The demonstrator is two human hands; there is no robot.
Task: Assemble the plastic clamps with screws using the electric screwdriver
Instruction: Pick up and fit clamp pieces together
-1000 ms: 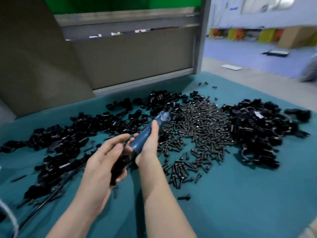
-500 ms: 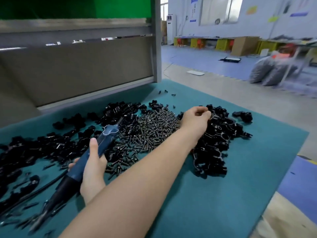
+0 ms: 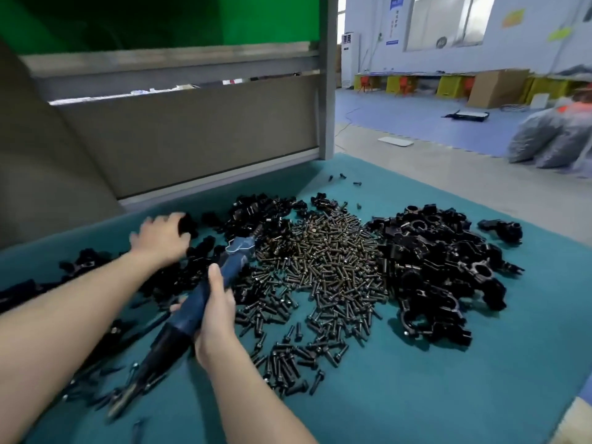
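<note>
Head view. The right hand [image 3: 217, 315] is gripping the electric screwdriver [image 3: 232, 265] at lower centre, its bit pointing toward the screws [image 3: 320, 274] heaped mid-frame. The left hand [image 3: 160, 238] is reaching onto the plastic clamps [image 3: 256, 209] at centre left; blur is hiding whether it is grasping one. Probable faults: a hurried pick may be lifting a tangled clamp, and the tool's trailing end may be dragging loose parts across the desk [image 3: 416, 395].

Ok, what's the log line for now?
left hand: on clamp pile, grip blurred | right hand: holds screwdriver | screws: loose heap
</note>
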